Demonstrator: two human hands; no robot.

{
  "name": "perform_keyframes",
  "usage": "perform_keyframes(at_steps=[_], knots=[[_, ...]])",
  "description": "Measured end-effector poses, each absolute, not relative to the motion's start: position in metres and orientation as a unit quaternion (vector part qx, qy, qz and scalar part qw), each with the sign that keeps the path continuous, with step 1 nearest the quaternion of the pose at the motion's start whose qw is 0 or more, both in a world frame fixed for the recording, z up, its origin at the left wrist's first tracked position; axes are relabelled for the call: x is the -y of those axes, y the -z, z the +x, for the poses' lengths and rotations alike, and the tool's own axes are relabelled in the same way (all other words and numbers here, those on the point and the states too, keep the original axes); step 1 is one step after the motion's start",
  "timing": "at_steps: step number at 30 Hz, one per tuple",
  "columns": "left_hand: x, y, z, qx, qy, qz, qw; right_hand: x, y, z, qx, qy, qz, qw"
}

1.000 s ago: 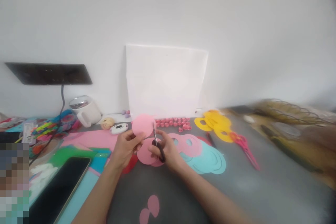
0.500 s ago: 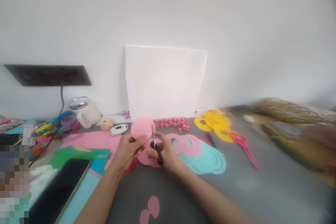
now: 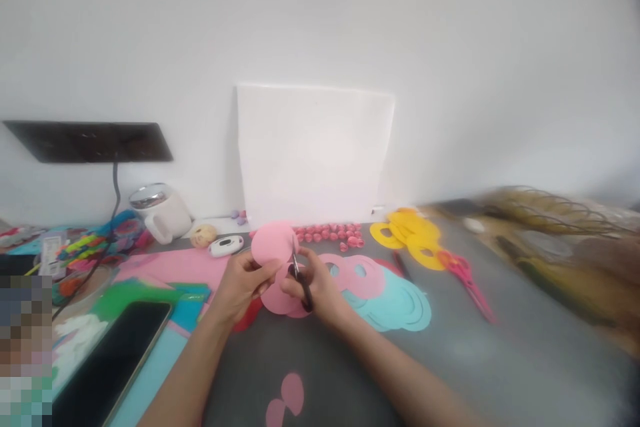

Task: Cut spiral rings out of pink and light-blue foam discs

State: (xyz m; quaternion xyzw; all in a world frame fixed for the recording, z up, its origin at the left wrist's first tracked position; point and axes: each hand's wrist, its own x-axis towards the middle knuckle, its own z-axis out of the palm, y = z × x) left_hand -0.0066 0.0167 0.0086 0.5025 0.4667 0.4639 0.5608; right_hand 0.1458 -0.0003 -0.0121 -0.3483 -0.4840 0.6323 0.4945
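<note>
My left hand (image 3: pixel 246 280) pinches the lower edge of a round pink paper disc (image 3: pixel 271 242), held up over the middle of the table. My right hand (image 3: pixel 317 283) is wrapped round the black handles of a pair of scissors (image 3: pixel 303 287). Their blades point up and meet the right edge of the disc. Beneath both hands lie more pink paper circles (image 3: pixel 280 300), partly covered by my fingers. Closer to me on the grey table (image 3: pixel 250 360) are small pink paper petals (image 3: pixel 293 393).
Turquoise paper rings (image 3: pixel 400 307), yellow rings (image 3: pixel 425 243) and pink scissors (image 3: pixel 470 287) lie to the right. Rolled pink paper pieces (image 3: pixel 330 233) line up before a white board (image 3: pixel 315 153). On the left are a phone (image 3: pixel 115 360), coloured sheets (image 3: pixel 140 297) and a white mug (image 3: pixel 167 213).
The scissors have tilted slightly and shifted a little along the disc's right edge. My left hand still holds the disc in nearly the same place.
</note>
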Motion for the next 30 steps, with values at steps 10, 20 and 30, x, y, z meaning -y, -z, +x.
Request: perform_keyframes(at_steps=[10, 20, 30], knots=[[-0.0175, -0.0094, -0.0074, -0.459, -0.47, 0.503, 0.561, 0.0021, 0.0066, 0.1444, 0.486, -0.604, -0.396, 0.492], [-0.0191, -0.0117, -0.0094, -0.458, -0.484, 0.483, 0.568, 0.0017, 0.0068, 0.1459, 0.487, -0.599, -0.421, 0.476], [-0.016, -0.0128, -0.0064, -0.444, -0.482, 0.476, 0.587, 0.0054, 0.0058, 0.145, 0.495, -0.598, -0.426, 0.464]])
